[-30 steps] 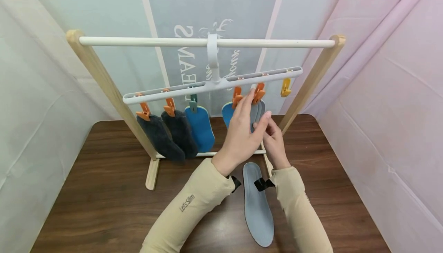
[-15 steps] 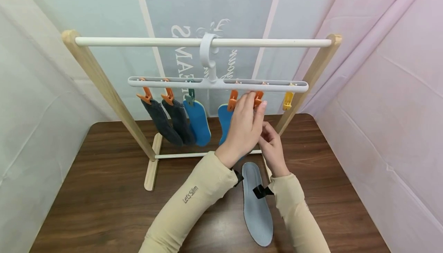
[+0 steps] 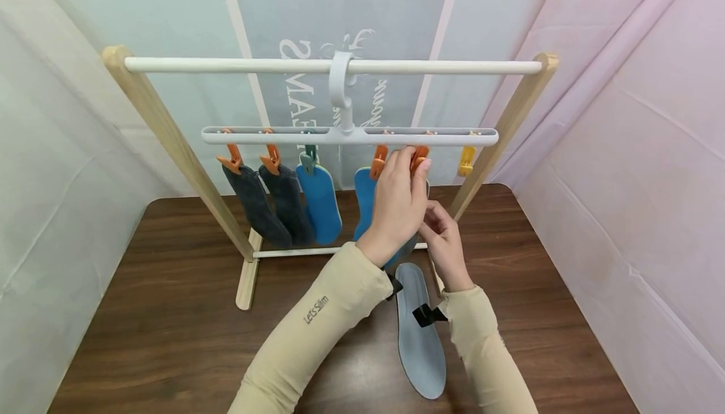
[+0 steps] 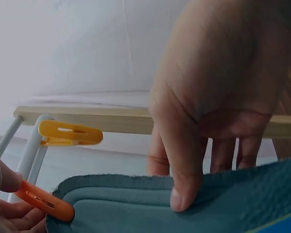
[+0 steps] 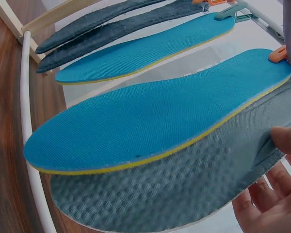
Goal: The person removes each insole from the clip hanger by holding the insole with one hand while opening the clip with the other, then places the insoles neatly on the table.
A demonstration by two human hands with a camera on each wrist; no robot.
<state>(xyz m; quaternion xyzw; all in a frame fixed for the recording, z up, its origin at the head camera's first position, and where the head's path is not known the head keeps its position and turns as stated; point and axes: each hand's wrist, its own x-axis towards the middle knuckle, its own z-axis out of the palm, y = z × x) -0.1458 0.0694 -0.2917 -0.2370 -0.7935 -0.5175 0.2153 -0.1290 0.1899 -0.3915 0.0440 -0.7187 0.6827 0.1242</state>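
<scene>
My left hand [image 3: 396,206] pinches an orange clip [image 4: 46,201] between thumb and fingers under the right half of the white hanger [image 3: 351,137]. The clip sits over the end of a grey insole [image 5: 150,194], which hangs lengthwise below it. Lower down, my right hand [image 3: 447,247] pinches the edge of that insole, thumb on one face and fingers behind. Beside it hangs a blue insole [image 5: 150,116] with a yellow edge, in another orange clip [image 3: 379,162]. In the head view my left hand hides most of the grey insole.
Two dark fuzzy insoles [image 3: 255,203] and another blue insole [image 3: 320,203] hang from clips on the left. A yellow clip [image 3: 467,160] dangles at the right end. The wooden rack [image 3: 164,143] carries the hanger. One grey insole [image 3: 420,338] lies on the table [image 3: 170,351].
The hanger has swung from tilted, left end low, to level. My left fingers, earlier extended beside the orange clip, now bend at it. My right hand keeps its hold on the insole.
</scene>
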